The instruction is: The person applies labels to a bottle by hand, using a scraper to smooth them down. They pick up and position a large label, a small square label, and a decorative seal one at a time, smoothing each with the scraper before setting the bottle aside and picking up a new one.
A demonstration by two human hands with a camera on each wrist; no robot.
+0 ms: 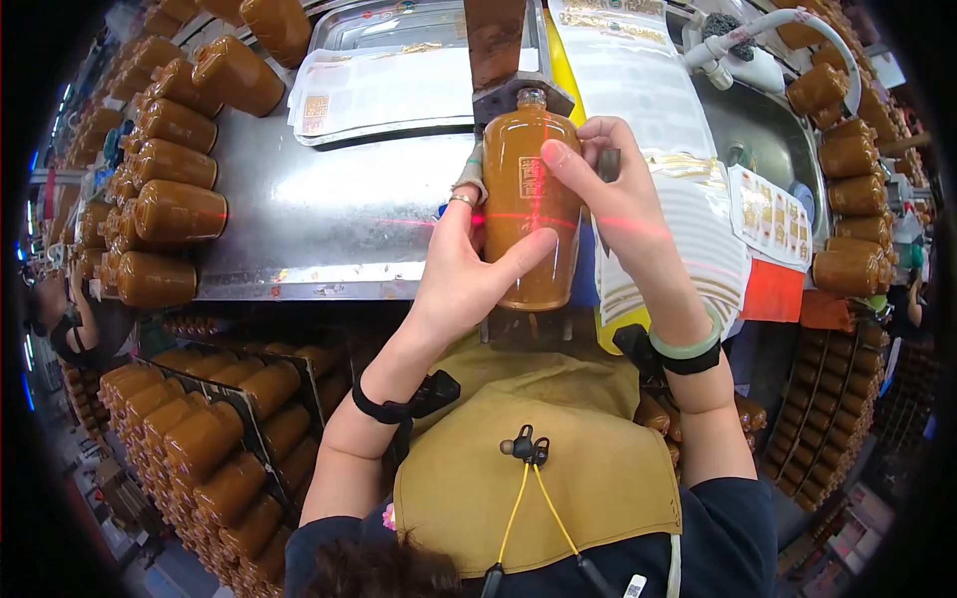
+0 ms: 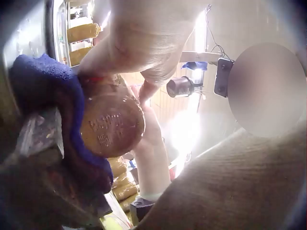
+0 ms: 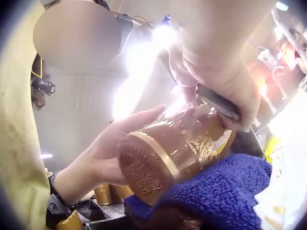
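Note:
A glossy brown bottle lies under red laser lines, its neck against a metal bracket and its base toward the person. The left hand grips its left side, thumb across the lower face. On the upper right, the right hand presses its thumb near the square gold mark. A dark flat tool is held in the right hand's fingers in the right wrist view. Beneath the bottle is a blue cloth. The bottle's embossed base faces the left wrist camera.
Brown bottles stand in rows at the left, with more at the right. Label sheets lie on the metal table. Stacked strips and a small gold label sheet are to the right, beside a sink.

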